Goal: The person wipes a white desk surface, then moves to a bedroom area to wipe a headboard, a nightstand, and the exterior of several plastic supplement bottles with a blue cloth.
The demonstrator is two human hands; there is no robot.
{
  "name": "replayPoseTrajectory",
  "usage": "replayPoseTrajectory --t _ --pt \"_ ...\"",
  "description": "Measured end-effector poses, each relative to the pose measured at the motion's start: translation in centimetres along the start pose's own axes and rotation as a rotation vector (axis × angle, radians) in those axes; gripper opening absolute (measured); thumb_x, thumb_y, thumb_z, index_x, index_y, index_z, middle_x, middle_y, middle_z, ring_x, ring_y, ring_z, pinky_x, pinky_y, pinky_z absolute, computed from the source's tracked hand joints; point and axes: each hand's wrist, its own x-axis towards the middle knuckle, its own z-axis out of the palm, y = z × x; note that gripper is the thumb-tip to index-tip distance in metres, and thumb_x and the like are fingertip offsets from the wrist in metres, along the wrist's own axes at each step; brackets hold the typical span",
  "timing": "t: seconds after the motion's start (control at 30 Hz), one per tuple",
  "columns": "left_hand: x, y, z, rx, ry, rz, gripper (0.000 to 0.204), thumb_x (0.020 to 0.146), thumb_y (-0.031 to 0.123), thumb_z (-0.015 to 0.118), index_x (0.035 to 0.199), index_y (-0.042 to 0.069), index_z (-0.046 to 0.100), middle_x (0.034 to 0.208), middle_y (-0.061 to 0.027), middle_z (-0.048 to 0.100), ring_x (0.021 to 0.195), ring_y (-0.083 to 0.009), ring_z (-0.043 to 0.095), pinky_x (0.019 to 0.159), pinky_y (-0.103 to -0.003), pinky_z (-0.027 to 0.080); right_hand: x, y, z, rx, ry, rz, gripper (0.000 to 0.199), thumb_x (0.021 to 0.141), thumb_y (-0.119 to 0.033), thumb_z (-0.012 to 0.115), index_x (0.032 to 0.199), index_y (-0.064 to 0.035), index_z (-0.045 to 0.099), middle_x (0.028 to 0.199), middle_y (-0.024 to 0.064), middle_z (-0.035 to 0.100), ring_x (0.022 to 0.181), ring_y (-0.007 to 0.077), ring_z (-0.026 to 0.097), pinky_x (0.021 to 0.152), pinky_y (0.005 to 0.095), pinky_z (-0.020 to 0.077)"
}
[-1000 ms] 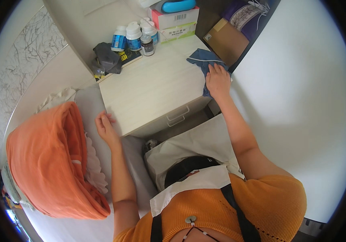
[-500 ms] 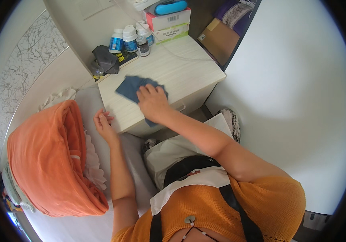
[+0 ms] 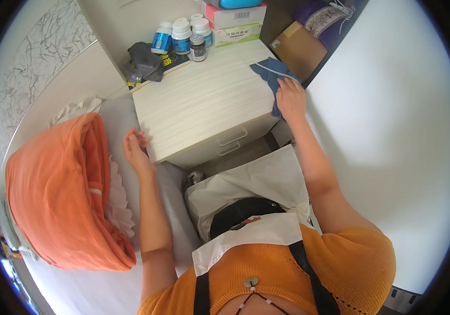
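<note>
Right grip (image 3: 290, 97) presses blue cloth (image 3: 272, 73), hiding part beneath the palm.

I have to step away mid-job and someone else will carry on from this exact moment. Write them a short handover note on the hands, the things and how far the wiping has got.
Right hand: pressing the blue cloth flat on the far right corner of the pale wooden nightstand top; part of the cloth hangs over the right edge.
Left hand: empty, fingers resting on the nightstand's near left corner.
Things: medicine bottles, a dark grey pouch and stacked boxes crowd the back edge, unmoved.
Done: cannot tell how much is wiped; the top shows no visible marks.
Left: probably the back strip around the bottles and pouch.
</note>
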Motion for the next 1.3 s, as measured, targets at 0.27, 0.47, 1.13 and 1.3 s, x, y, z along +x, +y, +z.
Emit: replayPoseTrajectory --t 0.27,0.47,1.13,1.3 --pt "-0.1 -0.4 0.2 -0.032 0.012 0.023 0.028 0.101 0.026 0.045 0.112 0.004 0.058 0.091 -0.0037 0.061 0.069 -0.0084 0.054 0.066 -0.023 0.042 -4.1 -15.3 -2.8 0.229 0.048 -0.281 0.032 0.076 -0.015 0.060 0.106 -0.0079 0.067 0.112 0.0051 0.063 0.109 0.0221 0.054 0.090 0.0409 0.0400" --pt "0.2 4.3 -0.6 -0.048 0.095 0.149 0.026 0.101 0.024 0.042 0.112 0.004 0.056 0.092 -0.0050 0.061 0.071 -0.0118 0.056 0.069 -0.025 0.044 -4.8 -25.0 -4.2 0.447 -0.049 -0.540 0.041 0.077 -0.020 0.060 0.113 -0.0015 0.063 0.118 0.0101 0.059 0.111 0.0239 0.050 0.090 0.0409 0.0378" --pt "-1.9 2.8 0.8 -0.177 -0.010 -0.029 0.026 0.101 0.022 0.044 0.114 0.003 0.054 0.094 -0.0066 0.061 0.073 -0.0126 0.055 0.069 -0.026 0.046 -5.1 -8.5 -2.4 0.234 0.016 -0.596 0.044 0.077 -0.016 0.056 0.120 -0.0245 0.059 0.114 -0.0014 0.057 0.100 0.0174 0.056 0.084 0.0362 0.0408" --pt "-2.0 1.9 1.1 -0.149 -0.032 -0.056 0.026 0.101 0.022 0.043 0.113 0.002 0.055 0.092 -0.0064 0.060 0.073 -0.0122 0.055 0.068 -0.026 0.046 -4.6 1.1 -2.6 0.110 0.097 -0.307 0.051 0.073 -0.001 0.062 0.121 -0.0164 0.061 0.124 0.0053 0.057 0.115 0.0269 0.053 0.099 0.0441 0.0397"
